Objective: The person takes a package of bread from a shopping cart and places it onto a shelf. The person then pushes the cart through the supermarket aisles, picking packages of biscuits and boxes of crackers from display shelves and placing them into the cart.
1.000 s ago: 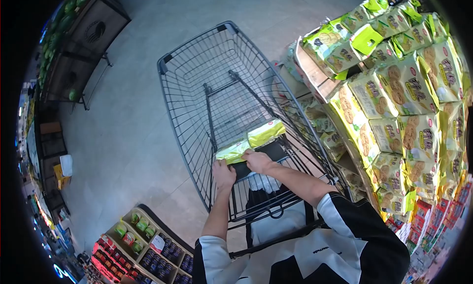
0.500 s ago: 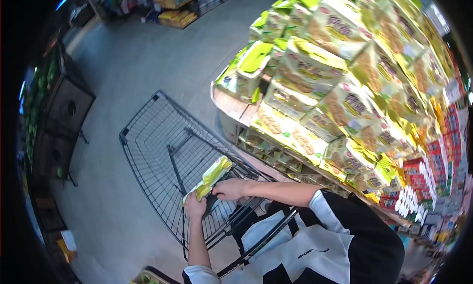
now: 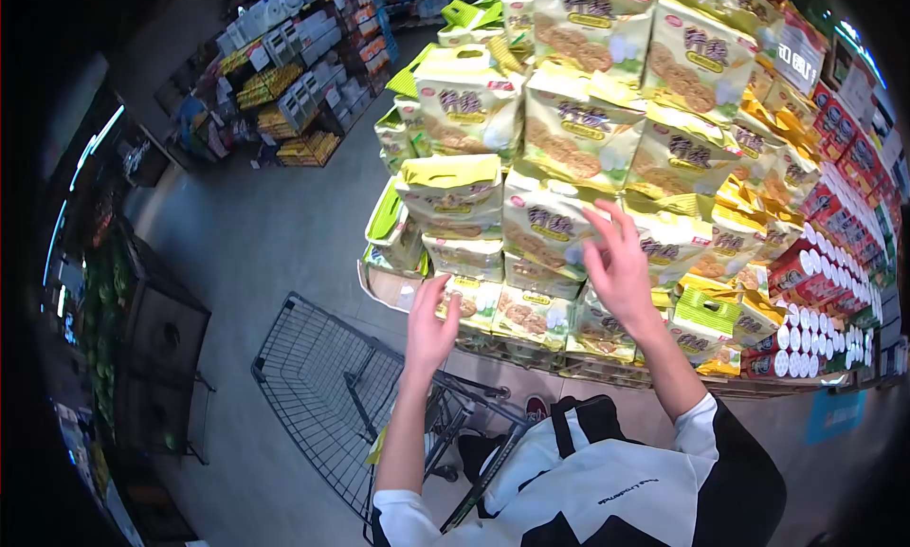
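Note:
Both my hands are raised in front of stacked cookie bags with pale wrappers and yellow-green tops. My right hand (image 3: 621, 272), fingers spread, is at the right edge of a cookie bag (image 3: 543, 227) in the middle of the stack; whether it touches cannot be told. Lower and to the left, my left hand (image 3: 431, 327) is open, thumb and fingers apart, in front of a low cookie bag (image 3: 472, 300) at the display's edge. A wire shopping cart (image 3: 318, 386) stands below. Behind my left forearm, a bit of yellow packaging (image 3: 377, 445) shows in it.
Red canisters with white lids (image 3: 801, 343) are stacked to the right of the bags. At left stands a dark produce stand (image 3: 161, 334) with green produce. Shelves with yellow packages (image 3: 270, 87) are farther back, across the grey floor (image 3: 251, 253).
My hands have let go of the yellow-green bag over the cart and risen toward the stack, spreading their fingers. My view has swung right, bringing the cookie display closer to the middle.

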`<state>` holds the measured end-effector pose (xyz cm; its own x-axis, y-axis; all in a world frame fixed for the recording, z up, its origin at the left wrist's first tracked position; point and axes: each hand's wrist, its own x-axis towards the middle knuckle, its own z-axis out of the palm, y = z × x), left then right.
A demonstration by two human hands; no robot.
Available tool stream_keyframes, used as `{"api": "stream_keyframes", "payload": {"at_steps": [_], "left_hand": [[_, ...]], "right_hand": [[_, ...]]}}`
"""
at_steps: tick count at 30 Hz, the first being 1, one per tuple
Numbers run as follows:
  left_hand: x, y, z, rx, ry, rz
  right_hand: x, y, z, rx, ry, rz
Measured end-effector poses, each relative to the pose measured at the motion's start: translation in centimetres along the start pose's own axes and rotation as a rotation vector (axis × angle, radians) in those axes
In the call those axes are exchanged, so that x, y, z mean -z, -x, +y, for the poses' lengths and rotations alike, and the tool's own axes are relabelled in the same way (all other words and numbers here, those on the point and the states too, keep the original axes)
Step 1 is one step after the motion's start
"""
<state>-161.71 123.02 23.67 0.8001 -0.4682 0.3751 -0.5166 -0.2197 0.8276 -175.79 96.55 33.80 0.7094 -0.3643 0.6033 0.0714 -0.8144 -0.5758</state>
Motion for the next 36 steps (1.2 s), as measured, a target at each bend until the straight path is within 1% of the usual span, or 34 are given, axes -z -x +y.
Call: {"api": "stream_keyframes", "payload": {"at_steps": [2, 4, 7, 8, 11, 12, 15, 18, 19, 20, 23, 24, 27, 28, 31, 32, 33, 35, 36], "left_hand": [[-2.5, -3.3, 3.4, -0.138, -0.030, -0.026], [-4.7, -6.0, 6.0, -0.203, -0.017, -0.054], [-7.2, -8.4, 8.1, -0.291, -0.037, -0.049], [-7.6, -9.0, 8.4, -0.319, -0.050, -0.042], [-8.4, -9.9, 8.8, -0.309, -0.109, -0.029], [-8.3, -10.0, 8.9, -0.296, -0.117, -0.036], [-7.9, -9.9, 8.9, -0.297, -0.139, -0.015], [-7.6, -9.5, 8.5, -0.329, -0.189, 0.086], [-7.4, -9.3, 8.3, -0.331, -0.204, 0.125], [-7.1, -9.1, 8.4, -0.319, -0.208, 0.156], [-5.0, -8.8, 7.9, -0.320, -0.155, 0.041], [-4.4, -8.4, 8.7, -0.273, -0.071, 0.049], [-1.9, -6.6, 9.3, -0.196, -0.042, 0.047], [-1.1, -6.0, 10.3, -0.147, 0.024, 0.105], [2.3, -3.6, 9.8, -0.140, 0.012, 0.081], [3.5, -2.6, 10.5, -0.051, 0.015, 0.117], [5.0, -1.6, 10.3, -0.062, -0.055, 0.136], [8.1, 0.4, 9.3, -0.086, -0.197, 0.158], [9.4, 1.5, 8.9, -0.073, -0.227, 0.218]], "right_hand": [[1.6, -1.4, 0.0, -0.092, 0.046, 0.056], [2.4, -2.7, 0.3, -0.142, 0.059, 0.074], [2.6, -3.7, 1.9, -0.111, 0.146, -0.011], [2.6, -3.8, 1.8, -0.142, 0.121, -0.012], [1.8, -3.5, 3.7, -0.013, 0.127, 0.020], [1.7, -3.5, 3.4, -0.018, 0.069, 0.061], [2.0, -3.1, 3.0, 0.013, -0.086, 0.077], [1.8, -2.5, 2.9, 0.096, -0.188, 0.089], [1.6, -2.3, 2.7, 0.095, -0.197, 0.099], [1.4, -2.2, 2.5, 0.094, -0.206, 0.106], [1.0, -1.5, 1.5, 0.091, -0.230, 0.111], [0.8, -1.3, 1.2, 0.093, -0.239, 0.107], [0.7, -1.3, -0.3, 0.166, -0.269, 0.101], [0.8, -1.4, -1.1, 0.200, -0.283, 0.089], [-0.1, -1.6, -3.2, 0.245, -0.301, 0.005], [-0.5, -1.6, -4.2, 0.187, -0.340, -0.059], [-1.4, -1.8, -4.9, 0.202, -0.379, -0.102], [-3.9, -1.9, -6.1, 0.150, -0.471, -0.226], [-5.6, -2.0, -6.8, 0.185, -0.496, -0.275]]}}
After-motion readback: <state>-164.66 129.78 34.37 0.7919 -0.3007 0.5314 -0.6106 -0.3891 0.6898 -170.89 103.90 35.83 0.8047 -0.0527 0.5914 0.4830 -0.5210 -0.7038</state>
